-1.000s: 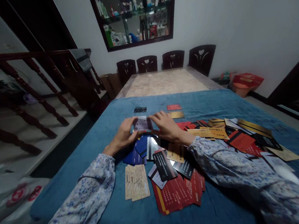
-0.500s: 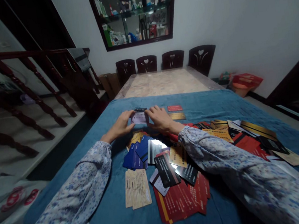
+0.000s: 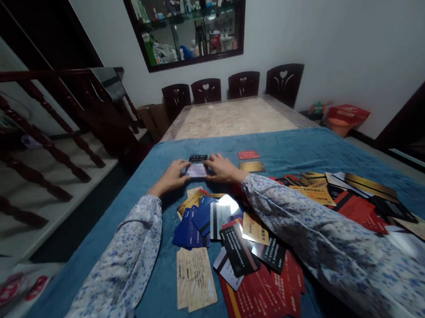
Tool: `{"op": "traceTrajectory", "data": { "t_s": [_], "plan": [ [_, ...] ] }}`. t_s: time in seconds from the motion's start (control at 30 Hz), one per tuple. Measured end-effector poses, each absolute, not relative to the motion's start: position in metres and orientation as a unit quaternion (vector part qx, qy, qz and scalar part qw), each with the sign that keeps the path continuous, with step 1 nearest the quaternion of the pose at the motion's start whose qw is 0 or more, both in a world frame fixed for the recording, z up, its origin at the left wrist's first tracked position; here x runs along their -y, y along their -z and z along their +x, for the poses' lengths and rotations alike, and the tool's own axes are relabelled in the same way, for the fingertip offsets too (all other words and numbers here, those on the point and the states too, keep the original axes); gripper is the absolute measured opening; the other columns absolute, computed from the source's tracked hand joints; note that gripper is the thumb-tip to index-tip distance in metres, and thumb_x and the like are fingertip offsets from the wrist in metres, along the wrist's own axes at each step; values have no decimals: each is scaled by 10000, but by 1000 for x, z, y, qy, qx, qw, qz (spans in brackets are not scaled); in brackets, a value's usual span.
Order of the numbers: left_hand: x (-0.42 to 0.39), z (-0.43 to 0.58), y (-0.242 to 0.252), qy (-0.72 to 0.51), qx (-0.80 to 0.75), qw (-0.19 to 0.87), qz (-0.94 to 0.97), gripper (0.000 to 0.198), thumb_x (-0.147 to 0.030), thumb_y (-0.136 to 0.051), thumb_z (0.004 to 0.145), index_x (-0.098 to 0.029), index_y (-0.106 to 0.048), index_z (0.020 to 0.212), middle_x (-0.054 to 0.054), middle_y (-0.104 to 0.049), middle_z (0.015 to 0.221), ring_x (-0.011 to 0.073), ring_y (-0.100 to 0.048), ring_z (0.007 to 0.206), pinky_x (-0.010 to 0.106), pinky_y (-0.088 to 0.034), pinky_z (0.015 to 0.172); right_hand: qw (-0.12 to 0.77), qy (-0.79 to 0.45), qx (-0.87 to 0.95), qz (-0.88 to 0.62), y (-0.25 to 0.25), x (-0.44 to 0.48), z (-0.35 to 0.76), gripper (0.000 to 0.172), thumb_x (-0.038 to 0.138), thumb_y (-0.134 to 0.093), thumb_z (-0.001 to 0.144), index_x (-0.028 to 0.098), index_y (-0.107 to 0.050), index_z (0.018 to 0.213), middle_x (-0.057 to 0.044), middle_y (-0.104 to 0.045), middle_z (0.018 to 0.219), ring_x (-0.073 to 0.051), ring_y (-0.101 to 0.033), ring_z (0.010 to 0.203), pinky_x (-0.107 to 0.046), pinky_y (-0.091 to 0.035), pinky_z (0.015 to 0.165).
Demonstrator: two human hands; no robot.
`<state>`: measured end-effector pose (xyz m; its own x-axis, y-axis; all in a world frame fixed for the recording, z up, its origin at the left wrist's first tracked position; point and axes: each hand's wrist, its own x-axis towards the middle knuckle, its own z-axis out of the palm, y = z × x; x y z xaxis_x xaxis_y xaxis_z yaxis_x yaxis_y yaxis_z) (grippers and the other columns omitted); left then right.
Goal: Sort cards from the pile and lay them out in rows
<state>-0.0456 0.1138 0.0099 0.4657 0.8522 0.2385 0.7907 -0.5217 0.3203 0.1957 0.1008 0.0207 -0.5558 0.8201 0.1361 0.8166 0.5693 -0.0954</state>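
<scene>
A pale lilac card [image 3: 197,170] lies low over the cloth, right below a black card [image 3: 198,158]. My left hand [image 3: 172,177] grips its left edge between thumb and fingers. On the opposite edge, my right hand [image 3: 223,169] pinches the same card. Whether the card rests fully on the cloth, I cannot tell. A red card [image 3: 248,154] and a gold card [image 3: 252,166] lie to the right of my right hand, one above the other. Nearer to me spreads a loose pile with blue cards [image 3: 189,228], a black-and-red card [image 3: 239,247] and large red cards [image 3: 255,296].
Beige cards [image 3: 199,278] lie left of the red ones. Another heap with gold cards [image 3: 369,186] and red cards [image 3: 358,212] sits under and beyond my right forearm. A blue cloth [image 3: 153,286] covers the near table. Chairs [image 3: 244,84] stand at the far end.
The lilac card has come down slightly toward me, and more of the black card above it shows. Both hands still hold its edges. The view has shifted a little.
</scene>
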Motion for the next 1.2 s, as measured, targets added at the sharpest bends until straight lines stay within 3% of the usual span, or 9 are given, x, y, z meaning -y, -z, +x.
{"op": "traceTrajectory", "data": {
  "t_s": [0.77, 1.2],
  "plan": [
    [-137, -49, 1, -156, -494, 139, 844, 408, -266, -712, 698, -163, -745, 1092, 117, -711, 1184, 325, -632, 1129, 448, -488, 1057, 46, -75, 867, -491, -14, -113, 186, 381, 437, -613, 916, 195, -673, 1204, -174, -595, 1352, -346, -533, 1261, -394, -496, 919],
    [-131, -48, 2, -166, -521, 142, 825, 449, -289, -687, 698, -172, -736, 1129, 96, -698, 1213, 298, -625, 1138, 424, -478, 1084, 64, -79, 862, -496, -16, -110, 184, 344, 389, -647, 896, 246, -723, 1199, -150, -634, 1279, -322, -574, 1201, -361, -481, 906]
  ]
}}
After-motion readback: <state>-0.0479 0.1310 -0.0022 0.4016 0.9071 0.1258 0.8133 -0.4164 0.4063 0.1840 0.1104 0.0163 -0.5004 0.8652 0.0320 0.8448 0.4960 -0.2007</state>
